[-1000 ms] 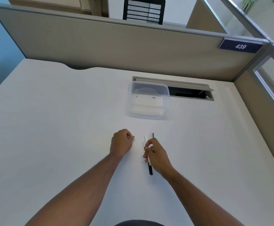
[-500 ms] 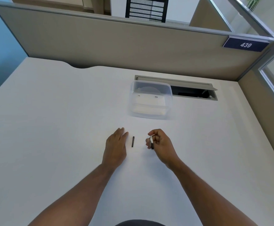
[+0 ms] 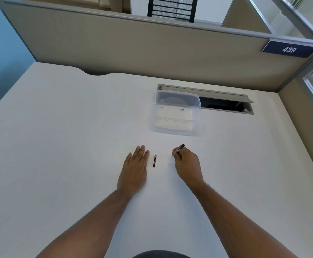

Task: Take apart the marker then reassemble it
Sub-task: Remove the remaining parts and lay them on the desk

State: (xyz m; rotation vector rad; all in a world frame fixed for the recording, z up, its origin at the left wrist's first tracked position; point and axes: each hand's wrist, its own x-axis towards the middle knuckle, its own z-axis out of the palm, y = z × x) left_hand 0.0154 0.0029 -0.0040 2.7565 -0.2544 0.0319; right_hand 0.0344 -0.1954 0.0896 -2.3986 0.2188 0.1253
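A small dark marker cap (image 3: 154, 160) lies on the white desk (image 3: 59, 146) between my hands. My left hand (image 3: 134, 170) rests flat on the desk just left of the cap, fingers together and stretched out, holding nothing. My right hand (image 3: 186, 164) is closed around the marker body (image 3: 180, 148), held like a pen. Its dark end sticks out past my fingers toward the far right; the lower end is hidden in my hand.
A clear plastic container (image 3: 176, 113) stands beyond my hands. Behind it is an open cable slot (image 3: 224, 105) in the desk. A beige partition (image 3: 133, 47) closes the far side, with a sign reading 439 (image 3: 289, 49).
My left hand opened, left the cap on the desk and flattened beside it. My right hand lifted the marker body off the desk and turned it into a pen grip.
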